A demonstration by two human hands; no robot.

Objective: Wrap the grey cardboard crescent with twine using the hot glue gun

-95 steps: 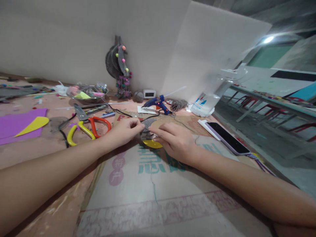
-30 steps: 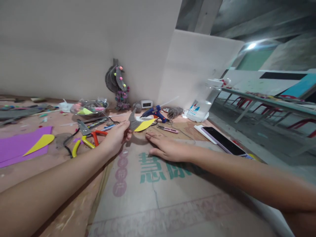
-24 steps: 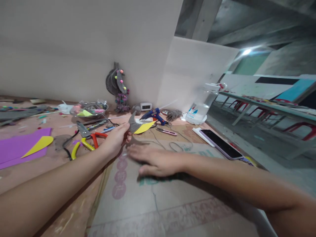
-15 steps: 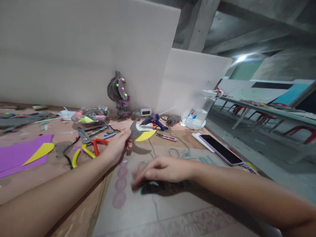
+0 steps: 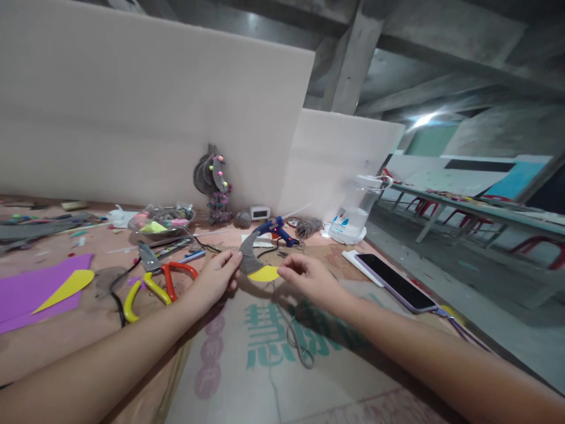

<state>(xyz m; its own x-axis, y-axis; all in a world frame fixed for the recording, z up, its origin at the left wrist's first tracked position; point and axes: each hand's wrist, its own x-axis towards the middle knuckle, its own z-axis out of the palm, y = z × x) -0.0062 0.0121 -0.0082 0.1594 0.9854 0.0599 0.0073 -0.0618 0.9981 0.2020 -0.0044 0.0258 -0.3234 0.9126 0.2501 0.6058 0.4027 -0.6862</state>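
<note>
My left hand (image 5: pixel 220 272) pinches the edge of a grey yarn-wrapped crescent (image 5: pixel 249 252). A yellow leaf-shaped piece (image 5: pixel 263 274) is joined along the crescent's lower end. The thumb and fingertips of my right hand (image 5: pixel 309 278) close on the yellow piece's right tip. Below the hands, a loose strand of grey yarn (image 5: pixel 291 337) trails in a loop over a cardboard sheet (image 5: pixel 238 388) printed with green characters. Just behind the crescent lies a blue glue gun (image 5: pixel 278 229).
Red- and yellow-handled pliers (image 5: pixel 164 281), purple sheets (image 5: pixel 39 288) and another yellow cutout (image 5: pixel 66 288) lie to the left. A phone (image 5: pixel 395 281) rests at the right table edge, near a clear water jug (image 5: pixel 353 212). A pom-pom-decorated grey ornament (image 5: pixel 212 182) stands against the white panel (image 5: pixel 145 118).
My right hand has risen from low over the cardboard to the yellow piece's tip and closed there. The left hand keeps hold of the crescent. The yarn loop now lies lower on the cardboard.
</note>
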